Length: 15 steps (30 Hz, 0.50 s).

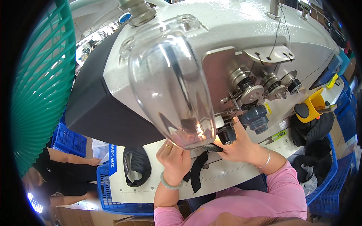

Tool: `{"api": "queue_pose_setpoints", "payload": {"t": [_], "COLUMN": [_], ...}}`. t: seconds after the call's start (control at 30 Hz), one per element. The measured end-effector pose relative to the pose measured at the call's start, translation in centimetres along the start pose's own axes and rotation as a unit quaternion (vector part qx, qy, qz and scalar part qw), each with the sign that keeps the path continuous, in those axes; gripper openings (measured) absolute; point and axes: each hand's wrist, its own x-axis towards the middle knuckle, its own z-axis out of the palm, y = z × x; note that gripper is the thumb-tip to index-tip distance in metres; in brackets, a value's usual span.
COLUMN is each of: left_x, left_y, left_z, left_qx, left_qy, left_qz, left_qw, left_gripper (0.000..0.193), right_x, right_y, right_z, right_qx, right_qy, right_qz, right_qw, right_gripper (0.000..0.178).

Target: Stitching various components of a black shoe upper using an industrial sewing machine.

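Observation:
A white sewing machine [226, 22] fills the upper view, with a clear plastic guard [169, 86] in front of its needle area. My left hand [173, 160] is bent under the guard's lower end, fingers curled and their tips hidden. My right hand [239, 145] reaches beneath the machine head, its thumb against a small black piece [212, 147] of material; the other fingertips are out of sight. Between my wrists, black fabric strips [197, 173] lie on the pale work table [222, 177]. Left of my left hand lies a black shoe upper [136, 167].
Green-handled snips [278, 136] and a yellow holder [312, 105] are on the right. Black uppers [311, 162] fill a blue basket [332, 165] there. A green coiled hose [45, 83] hangs at left, above a co-worker's arm [71, 155]. Another blue basket [103, 188] is beside the table.

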Motion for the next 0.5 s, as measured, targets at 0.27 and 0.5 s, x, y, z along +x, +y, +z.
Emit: {"api": "queue_pose_setpoints", "payload": {"t": [0.27, 0.5], "left_x": [0.4, 0.6], "left_y": [0.8, 1.3], "left_z": [-0.6, -1.4], "left_qx": [0.048, 0.053], "left_qy": [-0.057, -0.106], "left_qz": [0.060, 0.070], "left_qw": [0.995, 0.991], "left_gripper": [0.024, 0.029], "right_x": [0.4, -0.4], "right_y": [0.2, 0.0], "right_z": [-0.3, -1.1], "right_qx": [-0.003, 0.028], "right_qy": [0.019, -0.067], "right_qz": [-0.027, 0.009], "right_qw": [0.999, 0.997], "right_gripper": [0.029, 0.049]}}
